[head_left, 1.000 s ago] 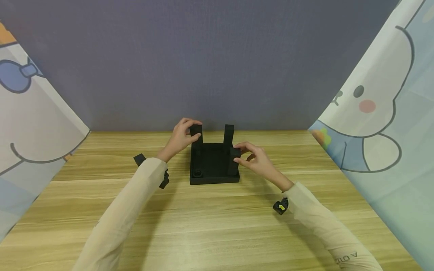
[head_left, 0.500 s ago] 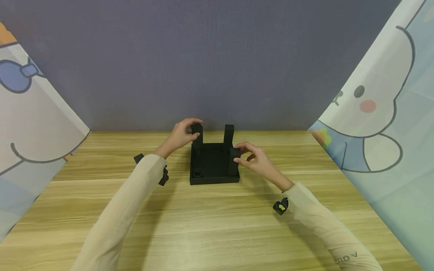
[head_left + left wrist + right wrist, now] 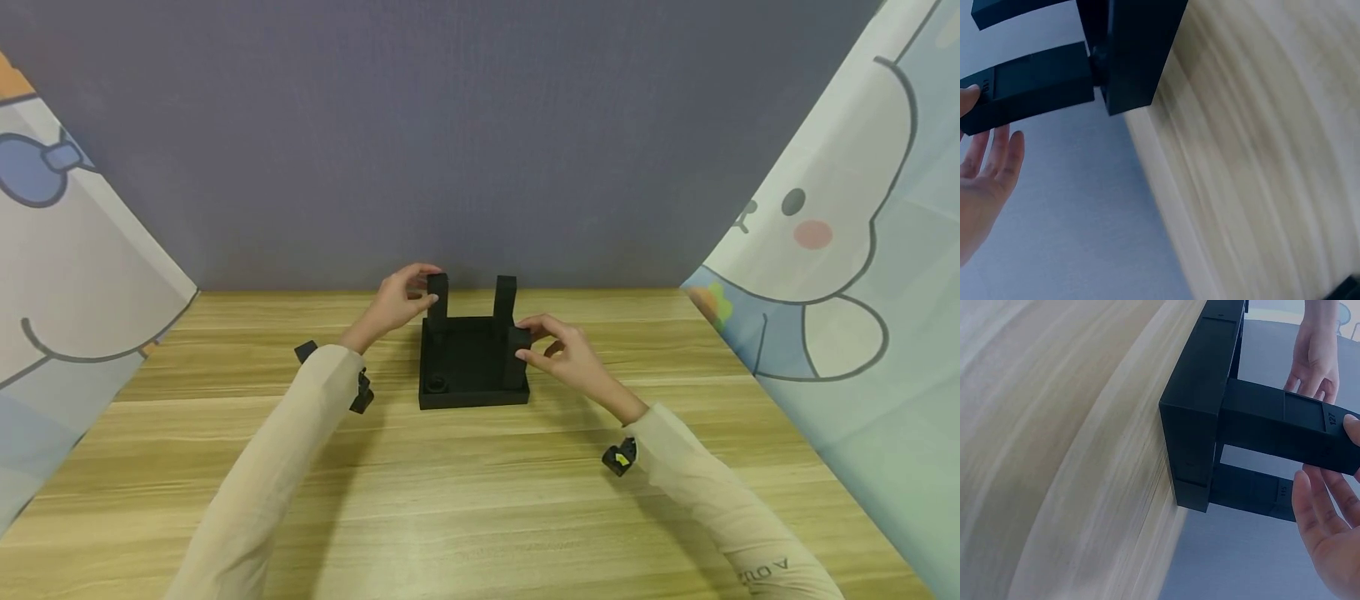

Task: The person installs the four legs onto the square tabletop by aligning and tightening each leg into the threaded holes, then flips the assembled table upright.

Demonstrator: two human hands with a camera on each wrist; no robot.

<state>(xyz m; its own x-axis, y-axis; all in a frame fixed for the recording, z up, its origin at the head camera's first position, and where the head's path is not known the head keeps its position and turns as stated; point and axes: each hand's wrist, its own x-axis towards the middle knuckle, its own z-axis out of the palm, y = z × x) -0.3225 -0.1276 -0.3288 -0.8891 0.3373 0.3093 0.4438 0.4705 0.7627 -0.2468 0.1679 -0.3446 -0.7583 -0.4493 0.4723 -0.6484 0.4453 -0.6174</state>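
A black square base point(image 3: 474, 400) lies on the table with its hollow side up and three square posts standing at its corners. My left hand point(image 3: 392, 310) holds the top of the back-left post point(image 3: 438, 310) between thumb and fingers. A narrow dark neck point(image 3: 1099, 67) shows between that post and the base in the left wrist view. At the front right, my right hand point(image 3: 572, 357) grips another post point(image 3: 516, 360), marked 127 in the right wrist view. The back-right post point(image 3: 506, 300) stands untouched. A round socket point(image 3: 437, 383) sits in the front-left corner.
The wood-grain table point(image 3: 480, 500) runs back to a grey wall panel point(image 3: 480, 150) close behind the base. Cartoon-printed sheets point(image 3: 825, 208) hang at both sides. Small black devices point(image 3: 619, 457) are worn at both wrists.
The back-left post has turned, showing a narrower front. My left hand and its fingers have shifted slightly left around it. My right hand stays in place on its post.
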